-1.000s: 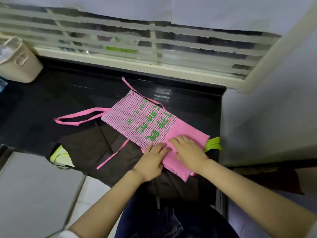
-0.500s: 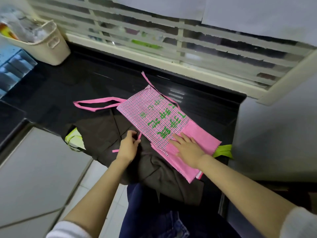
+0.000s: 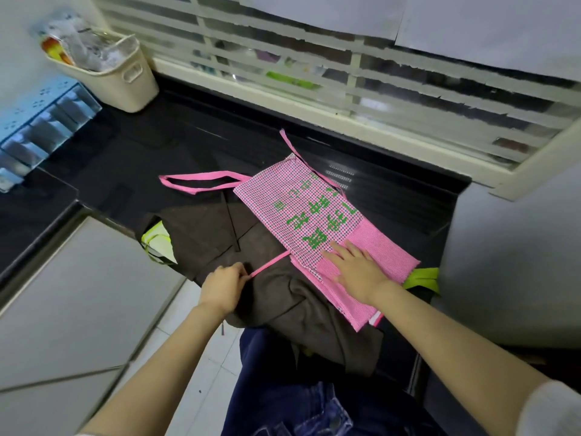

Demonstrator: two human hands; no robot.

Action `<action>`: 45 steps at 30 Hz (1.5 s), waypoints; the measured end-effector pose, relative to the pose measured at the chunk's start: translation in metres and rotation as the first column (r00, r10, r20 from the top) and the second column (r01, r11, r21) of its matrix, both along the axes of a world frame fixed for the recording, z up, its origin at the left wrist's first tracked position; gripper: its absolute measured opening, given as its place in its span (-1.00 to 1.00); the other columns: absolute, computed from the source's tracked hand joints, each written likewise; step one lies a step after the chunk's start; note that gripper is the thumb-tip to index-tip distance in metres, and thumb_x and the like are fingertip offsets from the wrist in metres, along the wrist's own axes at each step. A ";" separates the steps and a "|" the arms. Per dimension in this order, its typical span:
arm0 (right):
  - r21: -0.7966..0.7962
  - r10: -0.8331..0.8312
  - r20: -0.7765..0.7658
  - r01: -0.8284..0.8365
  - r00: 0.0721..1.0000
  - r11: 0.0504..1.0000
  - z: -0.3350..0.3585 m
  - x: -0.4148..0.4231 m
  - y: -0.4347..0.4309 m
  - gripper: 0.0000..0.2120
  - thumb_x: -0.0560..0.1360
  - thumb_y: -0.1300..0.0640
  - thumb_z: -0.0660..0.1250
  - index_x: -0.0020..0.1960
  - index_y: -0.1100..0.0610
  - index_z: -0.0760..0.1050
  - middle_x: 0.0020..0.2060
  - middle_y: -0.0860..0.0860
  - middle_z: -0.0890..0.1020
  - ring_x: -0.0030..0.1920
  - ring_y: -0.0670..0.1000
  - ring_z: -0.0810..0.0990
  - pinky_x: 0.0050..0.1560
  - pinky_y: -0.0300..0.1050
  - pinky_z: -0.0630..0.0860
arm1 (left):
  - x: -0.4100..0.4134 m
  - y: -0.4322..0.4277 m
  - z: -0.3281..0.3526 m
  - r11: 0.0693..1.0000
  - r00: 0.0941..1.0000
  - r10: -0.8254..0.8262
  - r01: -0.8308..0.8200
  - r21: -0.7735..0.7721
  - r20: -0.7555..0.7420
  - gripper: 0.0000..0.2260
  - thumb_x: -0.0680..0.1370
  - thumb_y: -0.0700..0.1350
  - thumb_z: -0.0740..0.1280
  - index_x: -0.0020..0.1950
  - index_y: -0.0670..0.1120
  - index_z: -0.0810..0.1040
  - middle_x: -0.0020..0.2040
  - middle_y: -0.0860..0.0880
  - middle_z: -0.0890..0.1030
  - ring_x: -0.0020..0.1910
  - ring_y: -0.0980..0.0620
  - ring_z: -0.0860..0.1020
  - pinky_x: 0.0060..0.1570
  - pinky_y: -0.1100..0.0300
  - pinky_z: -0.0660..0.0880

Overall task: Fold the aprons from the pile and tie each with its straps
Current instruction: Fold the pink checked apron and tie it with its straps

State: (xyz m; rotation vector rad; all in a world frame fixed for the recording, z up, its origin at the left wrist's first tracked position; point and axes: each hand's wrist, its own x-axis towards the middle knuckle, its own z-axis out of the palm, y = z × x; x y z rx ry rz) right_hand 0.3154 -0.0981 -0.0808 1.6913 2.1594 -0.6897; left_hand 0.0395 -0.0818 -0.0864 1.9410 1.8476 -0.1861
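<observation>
The pink apron [image 3: 301, 215] lies folded into a long strip. Its long axis runs diagonally, from the bib end at the far left to the plain pink end at the near right. The neck loop [image 3: 201, 184] points left off the bib, flat on the surface [image 3: 141, 146]. A thin far strap [image 3: 290, 143] trails toward the window [image 3: 345, 73]. The green lettering reads along the strip.

The right hand [image 3: 355, 269] lies spread and flat on the near part of the strip, fingers pointing left. The left hand [image 3: 224, 284] pinches the end of the near waist strap [image 3: 270, 265], which runs straight from the strip's edge to the fingers.

The strip rests partly on a dark brown cloth pile [image 3: 204, 234], possibly more aprons, though the folds are too dark to be sure. A yellow-green piece [image 3: 157, 243] shows at the pile's left, and a green strap [image 3: 423, 276] sticks out beside the strip's near right end.

The surface is glossy black stone under a slatted window. A cream basket [image 3: 125, 80] and a blue drawer unit [image 3: 37, 121] stand at the far left. The brown pile hangs over the near edge. A grey wall [image 3: 518, 247] closes the right side, near the strip's end. Bare black surface lies to the left and behind.
</observation>
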 end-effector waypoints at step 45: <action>-0.289 -0.734 -0.545 0.730 0.406 0.619 -0.006 0.035 0.093 -0.54 0.54 0.21 0.29 0.37 0.30 0.24 0.11 0.15 0.53 0.03 0.05 0.52 0.07 -0.15 0.43 | 0.109 0.011 -0.009 0.929 0.935 -0.352 0.355 -0.109 0.044 -0.44 0.63 -0.09 0.16 0.55 0.11 -0.05 0.56 -0.01 -0.19 0.53 -0.07 -0.20 0.46 0.01 -0.24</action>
